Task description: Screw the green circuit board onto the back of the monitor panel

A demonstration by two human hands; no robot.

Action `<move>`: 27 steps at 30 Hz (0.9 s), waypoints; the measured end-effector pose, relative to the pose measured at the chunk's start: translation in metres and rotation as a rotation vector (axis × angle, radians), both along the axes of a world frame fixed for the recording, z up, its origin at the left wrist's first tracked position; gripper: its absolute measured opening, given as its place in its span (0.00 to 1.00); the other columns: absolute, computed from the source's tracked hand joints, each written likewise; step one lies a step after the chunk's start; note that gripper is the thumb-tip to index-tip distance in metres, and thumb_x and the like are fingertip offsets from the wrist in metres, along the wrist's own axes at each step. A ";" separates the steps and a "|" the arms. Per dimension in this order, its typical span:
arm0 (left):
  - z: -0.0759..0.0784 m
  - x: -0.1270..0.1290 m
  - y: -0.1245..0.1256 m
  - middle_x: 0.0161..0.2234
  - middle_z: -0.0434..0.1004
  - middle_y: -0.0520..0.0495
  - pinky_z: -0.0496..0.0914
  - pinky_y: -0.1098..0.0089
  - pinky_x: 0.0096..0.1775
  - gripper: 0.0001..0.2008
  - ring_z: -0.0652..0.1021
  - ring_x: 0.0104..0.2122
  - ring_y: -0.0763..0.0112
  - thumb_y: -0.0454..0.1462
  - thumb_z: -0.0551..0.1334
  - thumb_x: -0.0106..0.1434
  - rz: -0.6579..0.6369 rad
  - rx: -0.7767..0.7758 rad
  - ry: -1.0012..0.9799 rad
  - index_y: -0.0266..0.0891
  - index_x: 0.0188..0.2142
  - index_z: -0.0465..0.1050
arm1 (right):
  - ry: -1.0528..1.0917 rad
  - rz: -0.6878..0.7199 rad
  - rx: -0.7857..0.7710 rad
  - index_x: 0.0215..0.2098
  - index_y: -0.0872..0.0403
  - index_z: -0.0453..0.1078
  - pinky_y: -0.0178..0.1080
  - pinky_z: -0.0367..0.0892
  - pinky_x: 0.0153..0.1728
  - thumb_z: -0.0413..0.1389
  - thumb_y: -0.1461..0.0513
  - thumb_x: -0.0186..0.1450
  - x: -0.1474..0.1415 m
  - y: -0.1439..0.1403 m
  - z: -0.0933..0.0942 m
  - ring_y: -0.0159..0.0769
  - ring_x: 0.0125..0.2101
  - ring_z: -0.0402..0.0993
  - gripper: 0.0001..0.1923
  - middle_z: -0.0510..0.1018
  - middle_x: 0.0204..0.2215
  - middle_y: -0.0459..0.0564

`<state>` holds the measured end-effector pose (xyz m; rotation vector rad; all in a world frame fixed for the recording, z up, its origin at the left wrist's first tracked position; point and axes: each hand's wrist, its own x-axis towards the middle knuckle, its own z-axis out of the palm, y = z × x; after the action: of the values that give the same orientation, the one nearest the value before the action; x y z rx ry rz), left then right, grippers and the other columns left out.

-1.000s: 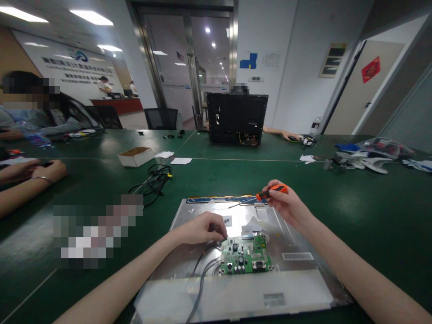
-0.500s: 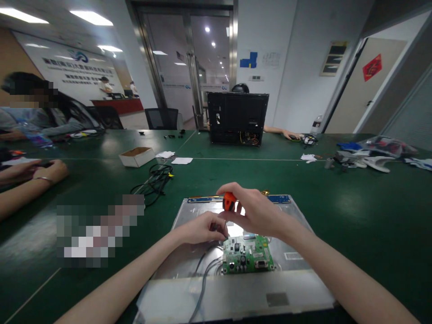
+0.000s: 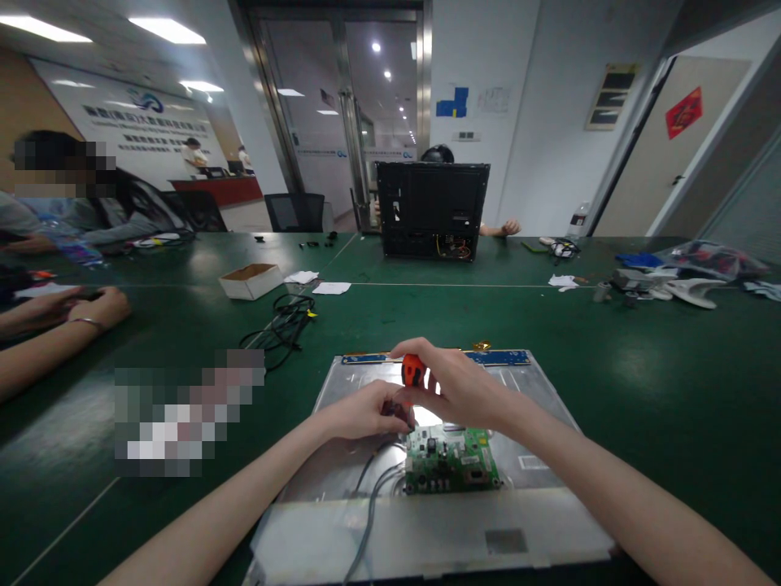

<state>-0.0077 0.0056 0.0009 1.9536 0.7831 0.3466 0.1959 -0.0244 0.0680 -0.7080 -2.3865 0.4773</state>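
My right hand (image 3: 448, 381) is closed around the orange and black handle of a screwdriver (image 3: 413, 370), held upright over the green circuit board (image 3: 452, 460). Its tip is hidden behind my fingers near the board's upper left corner. My left hand (image 3: 369, 409) is closed in a pinch beside the screwdriver's lower end. What those fingertips hold, if anything, cannot be made out. Under both hands lies a flat metal-backed display panel (image 3: 329, 476), with the board on its back. Grey cables (image 3: 370, 521) run from the board's left side toward the panel's near edge.
Black cables (image 3: 286, 325) lie coiled left of the panel, beside an open cardboard box (image 3: 250, 282). A black monitor housing (image 3: 434, 210) stands across the table. Co-workers' hands (image 3: 101, 309) are at the left. Plastic bags and parts (image 3: 701, 273) lie at the far right.
My hands keep nearly the same pose at the board's corner, with the screwdriver still upright. Across the table, a co-worker's hand has moved left, away from the items there. The view has shifted slightly.
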 end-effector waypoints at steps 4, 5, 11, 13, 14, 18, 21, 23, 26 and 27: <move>0.001 0.001 0.001 0.27 0.76 0.52 0.68 0.73 0.32 0.04 0.74 0.27 0.72 0.32 0.66 0.53 -0.013 -0.015 -0.009 0.36 0.31 0.76 | -0.004 -0.004 -0.010 0.55 0.56 0.56 0.34 0.61 0.28 0.54 0.62 0.66 0.001 0.001 0.001 0.31 0.26 0.67 0.20 0.73 0.31 0.46; 0.001 0.001 0.001 0.27 0.76 0.52 0.68 0.73 0.33 0.04 0.74 0.27 0.72 0.32 0.66 0.53 -0.012 -0.013 -0.010 0.36 0.30 0.76 | -0.008 -0.007 -0.014 0.55 0.56 0.56 0.34 0.61 0.28 0.54 0.62 0.66 0.001 0.001 0.001 0.31 0.26 0.67 0.20 0.73 0.31 0.46; 0.001 0.002 -0.001 0.25 0.76 0.52 0.67 0.74 0.31 0.04 0.74 0.26 0.73 0.33 0.65 0.53 -0.004 -0.036 -0.010 0.37 0.31 0.76 | -0.020 -0.013 -0.032 0.55 0.55 0.56 0.34 0.60 0.27 0.54 0.60 0.66 0.001 0.002 0.000 0.30 0.25 0.66 0.20 0.73 0.31 0.46; 0.001 0.002 -0.003 0.25 0.75 0.52 0.67 0.74 0.30 0.04 0.73 0.25 0.73 0.33 0.65 0.54 0.001 -0.040 -0.011 0.37 0.31 0.76 | -0.018 -0.014 -0.041 0.54 0.55 0.57 0.34 0.59 0.27 0.54 0.61 0.66 0.001 0.003 0.000 0.29 0.25 0.66 0.20 0.73 0.31 0.46; 0.002 0.002 -0.003 0.25 0.75 0.52 0.67 0.74 0.30 0.04 0.73 0.25 0.73 0.33 0.64 0.54 0.005 -0.039 -0.011 0.37 0.31 0.77 | -0.020 -0.016 -0.048 0.54 0.55 0.57 0.34 0.59 0.27 0.54 0.61 0.65 0.001 0.003 0.000 0.29 0.25 0.66 0.21 0.73 0.31 0.46; 0.005 0.003 -0.004 0.28 0.77 0.51 0.67 0.74 0.30 0.05 0.74 0.26 0.72 0.33 0.64 0.53 0.015 -0.022 0.004 0.37 0.31 0.77 | -0.040 -0.035 -0.049 0.54 0.54 0.56 0.33 0.59 0.28 0.54 0.62 0.65 0.001 0.003 0.001 0.29 0.25 0.66 0.21 0.73 0.31 0.46; 0.005 0.003 -0.003 0.28 0.77 0.51 0.68 0.73 0.31 0.04 0.74 0.28 0.71 0.33 0.65 0.53 0.014 0.003 0.014 0.37 0.31 0.77 | -0.068 -0.048 -0.021 0.55 0.54 0.56 0.34 0.59 0.28 0.54 0.62 0.65 0.001 0.003 0.003 0.29 0.24 0.66 0.21 0.74 0.31 0.46; 0.003 0.002 -0.003 0.29 0.77 0.50 0.68 0.73 0.32 0.05 0.75 0.28 0.70 0.33 0.65 0.53 0.017 0.002 0.011 0.36 0.31 0.77 | -0.089 -0.063 0.027 0.55 0.54 0.56 0.34 0.58 0.27 0.55 0.61 0.65 0.001 0.002 0.003 0.29 0.24 0.66 0.22 0.74 0.31 0.45; 0.001 0.001 -0.003 0.30 0.77 0.50 0.70 0.71 0.34 0.06 0.76 0.31 0.68 0.33 0.64 0.54 0.026 -0.028 0.008 0.36 0.33 0.76 | -0.127 -0.077 0.112 0.54 0.53 0.58 0.34 0.56 0.27 0.57 0.59 0.65 0.001 0.000 0.003 0.31 0.25 0.68 0.21 0.75 0.30 0.45; 0.000 0.001 -0.003 0.30 0.78 0.49 0.70 0.71 0.35 0.06 0.76 0.31 0.68 0.33 0.64 0.54 0.025 -0.037 0.009 0.36 0.33 0.76 | -0.139 -0.077 0.133 0.54 0.53 0.59 0.34 0.56 0.26 0.57 0.59 0.65 0.001 0.000 0.003 0.32 0.26 0.69 0.21 0.76 0.30 0.45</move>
<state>-0.0072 0.0028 0.0008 1.9137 0.8156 0.3364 0.1968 -0.0243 0.0707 -0.7922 -2.4824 0.2409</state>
